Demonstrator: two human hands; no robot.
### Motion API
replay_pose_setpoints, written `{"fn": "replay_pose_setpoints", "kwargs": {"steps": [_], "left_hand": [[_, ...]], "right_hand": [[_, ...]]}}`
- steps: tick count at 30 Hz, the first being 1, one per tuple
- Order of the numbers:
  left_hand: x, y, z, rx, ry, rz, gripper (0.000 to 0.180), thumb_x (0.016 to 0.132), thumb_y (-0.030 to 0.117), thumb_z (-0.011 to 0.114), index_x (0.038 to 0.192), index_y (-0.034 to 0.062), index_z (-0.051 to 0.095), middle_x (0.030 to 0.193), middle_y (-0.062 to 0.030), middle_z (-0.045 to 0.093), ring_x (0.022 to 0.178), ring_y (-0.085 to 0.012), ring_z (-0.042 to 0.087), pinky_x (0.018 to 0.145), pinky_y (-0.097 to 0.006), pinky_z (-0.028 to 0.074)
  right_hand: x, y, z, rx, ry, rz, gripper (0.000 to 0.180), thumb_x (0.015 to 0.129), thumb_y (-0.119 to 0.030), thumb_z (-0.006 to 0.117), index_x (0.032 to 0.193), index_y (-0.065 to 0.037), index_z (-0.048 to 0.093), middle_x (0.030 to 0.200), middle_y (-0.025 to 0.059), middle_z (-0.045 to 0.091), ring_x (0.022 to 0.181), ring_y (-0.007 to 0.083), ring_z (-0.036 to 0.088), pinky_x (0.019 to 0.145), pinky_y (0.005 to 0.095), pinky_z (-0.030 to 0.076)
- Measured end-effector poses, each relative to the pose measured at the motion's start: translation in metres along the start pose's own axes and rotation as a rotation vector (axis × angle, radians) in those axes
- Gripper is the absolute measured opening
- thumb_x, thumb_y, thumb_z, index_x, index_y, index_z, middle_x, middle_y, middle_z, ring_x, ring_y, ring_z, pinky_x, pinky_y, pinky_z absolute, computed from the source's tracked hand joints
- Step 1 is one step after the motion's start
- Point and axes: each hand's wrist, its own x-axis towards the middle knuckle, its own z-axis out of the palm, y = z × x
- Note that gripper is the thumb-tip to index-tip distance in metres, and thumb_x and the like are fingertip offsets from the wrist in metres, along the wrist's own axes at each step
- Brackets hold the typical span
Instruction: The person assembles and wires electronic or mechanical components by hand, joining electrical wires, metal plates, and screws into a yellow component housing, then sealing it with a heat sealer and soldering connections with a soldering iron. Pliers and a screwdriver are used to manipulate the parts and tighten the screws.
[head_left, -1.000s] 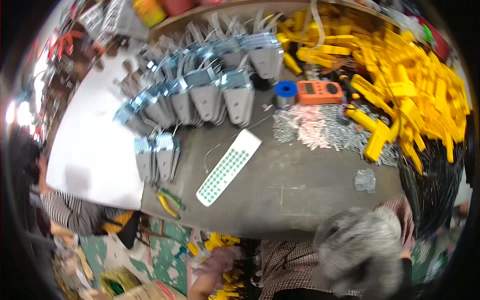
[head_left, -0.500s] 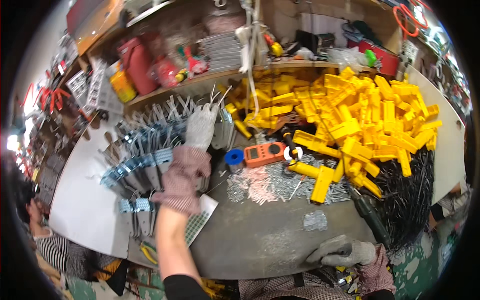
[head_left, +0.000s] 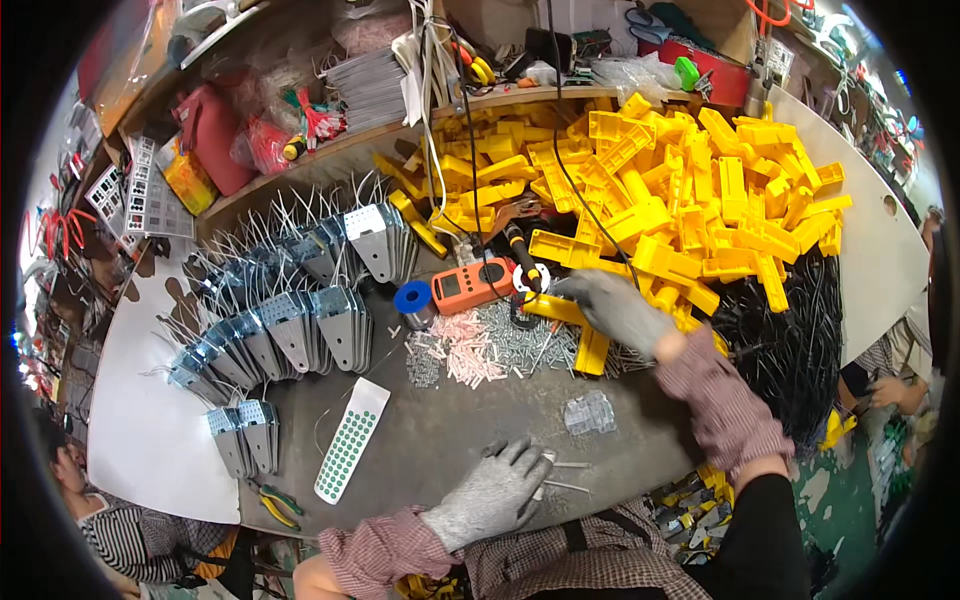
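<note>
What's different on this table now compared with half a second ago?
The left hand has drawn back from the grey plates to the near edge of the table, at a piece with two pale prongs. The right hand has gone forward from the near edge to the yellow parts; whether it grips anything is unclear. The orange meter, blue spool and green-dotted strip stayed put.

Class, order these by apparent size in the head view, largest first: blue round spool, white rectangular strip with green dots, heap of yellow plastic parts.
1. Heap of yellow plastic parts
2. White rectangular strip
3. Blue spool
</note>
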Motion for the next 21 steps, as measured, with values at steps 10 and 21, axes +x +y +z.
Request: {"fn": "replay_pose_setpoints", "kwargs": {"steps": [10,21], "left_hand": [[0.012,0.018,0.023,-0.055,-0.087,-0.045,0.044,0.087,0.02,0.06,0.127,0.0014,0.056,0.108,-0.0112,0.061,0.103,-0.0276,0.057,0.095,-0.047,0.047],[0.026,0.012,0.033,-0.624,0.478,-0.433,0.02,0.077,0.011,0.072,0.093,0.0011,0.064,0.083,-0.0156,0.065,0.076,-0.0356,0.063,0.069,-0.043,0.05]], "right_hand": [[0.052,0.044,0.02,-0.381,-0.358,-0.257,0.024,0.086,-0.009,0.055,0.11,-0.013,0.059,0.096,0.0111,0.063,0.089,0.0302,0.068,0.073,0.0424,0.055],[-0.128,-0.126,-0.007,0.513,0.029,0.609,0.021,0.085,-0.007,0.071,0.104,-0.002,0.065,0.076,0.0082,0.062,0.065,0.011,0.059,0.057,0.0255,0.047]]}}
